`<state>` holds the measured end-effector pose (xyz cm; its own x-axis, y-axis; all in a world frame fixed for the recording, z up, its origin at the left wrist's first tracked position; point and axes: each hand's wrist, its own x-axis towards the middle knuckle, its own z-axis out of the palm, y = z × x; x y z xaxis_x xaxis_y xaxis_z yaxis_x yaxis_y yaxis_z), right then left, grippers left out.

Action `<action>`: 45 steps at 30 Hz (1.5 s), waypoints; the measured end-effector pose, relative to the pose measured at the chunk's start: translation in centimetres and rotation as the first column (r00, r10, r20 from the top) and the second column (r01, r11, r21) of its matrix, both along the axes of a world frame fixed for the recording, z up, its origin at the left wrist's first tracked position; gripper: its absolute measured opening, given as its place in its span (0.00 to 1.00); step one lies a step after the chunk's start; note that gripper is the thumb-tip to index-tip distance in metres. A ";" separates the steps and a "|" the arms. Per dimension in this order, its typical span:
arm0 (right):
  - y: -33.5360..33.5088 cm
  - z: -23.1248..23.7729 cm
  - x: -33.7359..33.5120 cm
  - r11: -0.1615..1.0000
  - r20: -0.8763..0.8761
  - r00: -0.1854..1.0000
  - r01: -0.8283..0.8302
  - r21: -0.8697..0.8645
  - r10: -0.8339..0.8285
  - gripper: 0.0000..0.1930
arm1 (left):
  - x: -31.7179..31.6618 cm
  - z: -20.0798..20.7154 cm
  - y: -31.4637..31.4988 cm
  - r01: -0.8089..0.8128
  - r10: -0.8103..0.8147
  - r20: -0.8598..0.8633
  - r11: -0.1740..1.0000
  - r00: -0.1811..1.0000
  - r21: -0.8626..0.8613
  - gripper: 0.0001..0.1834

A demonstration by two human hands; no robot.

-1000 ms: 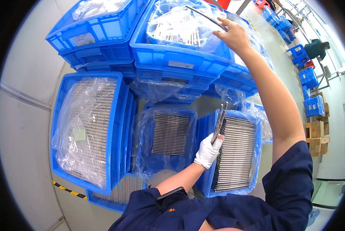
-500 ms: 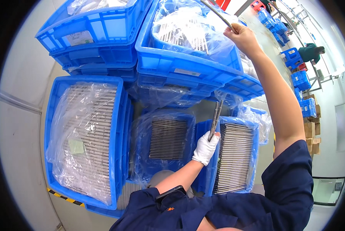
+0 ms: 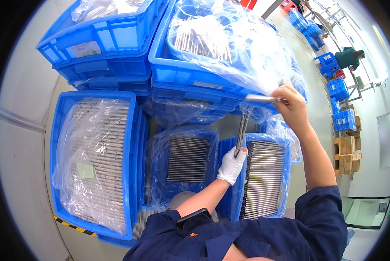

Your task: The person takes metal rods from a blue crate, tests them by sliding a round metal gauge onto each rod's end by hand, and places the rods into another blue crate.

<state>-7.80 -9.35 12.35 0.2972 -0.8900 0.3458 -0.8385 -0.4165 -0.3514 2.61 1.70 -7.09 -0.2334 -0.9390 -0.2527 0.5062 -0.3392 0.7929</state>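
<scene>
My left hand (image 3: pixel 232 167), in a white glove, grips a few thin metal rods (image 3: pixel 242 130) that stick up out of its fist. It is held over the left edge of a blue crate (image 3: pixel 237 198) lined with stacked metal rods (image 3: pixel 264 180). My bare right hand (image 3: pixel 292 106) pinches one metal rod (image 3: pixel 261 99), smeared by motion and pointing left. That hand is just in front of the high blue crate (image 3: pixel 190 75), where loose rods (image 3: pixel 203 41) lie in clear plastic. To the left of my glove, more rods (image 3: pixel 187 159) lie in a plastic-lined crate (image 3: pixel 172 189).
At far left a blue crate (image 3: pixel 128 182) holds rods under a plastic sheet (image 3: pixel 84 143). Stacked blue crates (image 3: pixel 99 41) rise behind it. Wooden pallets (image 3: pixel 346 152), blue stools (image 3: pixel 326 64) and a person in green (image 3: pixel 347 57) are off to the right.
My right hand has come down and nearer from above the high crate, its rod swinging from slanting up to nearly level. My left hand has barely moved and keeps its rods.
</scene>
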 end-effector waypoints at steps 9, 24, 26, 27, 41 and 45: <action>-4.5 6.2 0.2 0.963 0.299 0.941 0.212 -0.164 -0.157 0.11 | 0.1 0.3 -0.4 0.033 -0.033 0.073 0.999 0.997 0.011 0.14; -11.4 1.5 9.9 0.832 -0.042 0.998 -0.015 0.554 0.046 0.13 | 0.5 0.7 -0.2 0.065 -0.065 0.069 0.998 0.995 0.008 0.16; -9.2 0.2 12.2 0.863 -0.153 0.956 -0.147 0.484 0.249 0.14 | 0.3 0.6 0.0 0.056 -0.056 0.065 0.998 0.996 -0.001 0.16; -7.8 -0.9 12.8 0.917 -0.242 0.902 -0.288 0.276 0.357 0.18 | 0.2 0.4 0.0 0.041 -0.041 0.056 0.999 0.998 -0.010 0.16; -6.8 8.3 9.9 0.985 0.134 0.977 -0.162 -0.052 0.168 0.15 | 0.0 0.9 -0.3 0.090 -0.091 0.026 0.995 0.995 0.045 0.16; -18.9 7.5 4.5 0.987 0.138 0.984 -0.092 -0.132 0.110 0.15 | -0.8 1.2 -0.1 0.139 -0.139 -0.012 0.989 0.990 0.052 0.16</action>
